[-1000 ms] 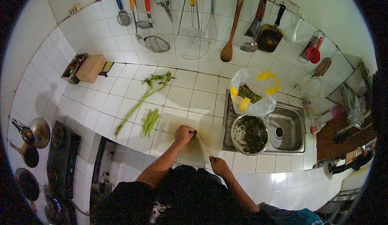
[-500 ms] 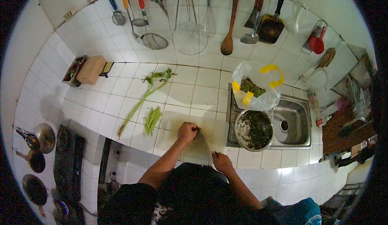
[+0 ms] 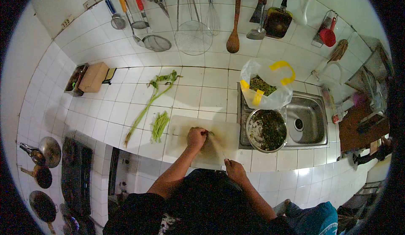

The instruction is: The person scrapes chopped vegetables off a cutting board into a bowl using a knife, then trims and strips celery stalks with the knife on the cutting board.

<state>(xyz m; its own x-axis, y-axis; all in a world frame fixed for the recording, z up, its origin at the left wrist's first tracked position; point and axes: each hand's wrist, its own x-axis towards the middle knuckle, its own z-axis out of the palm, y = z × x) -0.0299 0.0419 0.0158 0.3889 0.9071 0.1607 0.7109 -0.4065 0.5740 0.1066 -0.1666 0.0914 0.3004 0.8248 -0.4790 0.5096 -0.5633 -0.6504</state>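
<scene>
My right hand (image 3: 236,170) is closed round the handle of a knife (image 3: 218,147), whose blade slants up and left over the white cutting board (image 3: 179,150). At the blade's far end, my left hand (image 3: 197,138) is closed, fingers bunched against the board. A small dark bit shows at its fingertips, too small to name. Left of the board lies a bunch of cut green stalks (image 3: 159,126), and beyond it a long leafy stalk (image 3: 152,100). To the right stands a metal bowl (image 3: 249,141) of chopped dark greens (image 3: 272,129).
Behind the bowl, a plastic bag (image 3: 280,92) with yellow handles holds chopped greens. A steel sink (image 3: 318,108) is at the right. Utensils, including a wooden spoon (image 3: 233,43), hang on the tiled wall. A brown box (image 3: 93,77) sits at the back left.
The camera view has shifted slightly. The knife's blade has tilted a little further left, its tip still close to my left fingers. Both hands keep their grips.
</scene>
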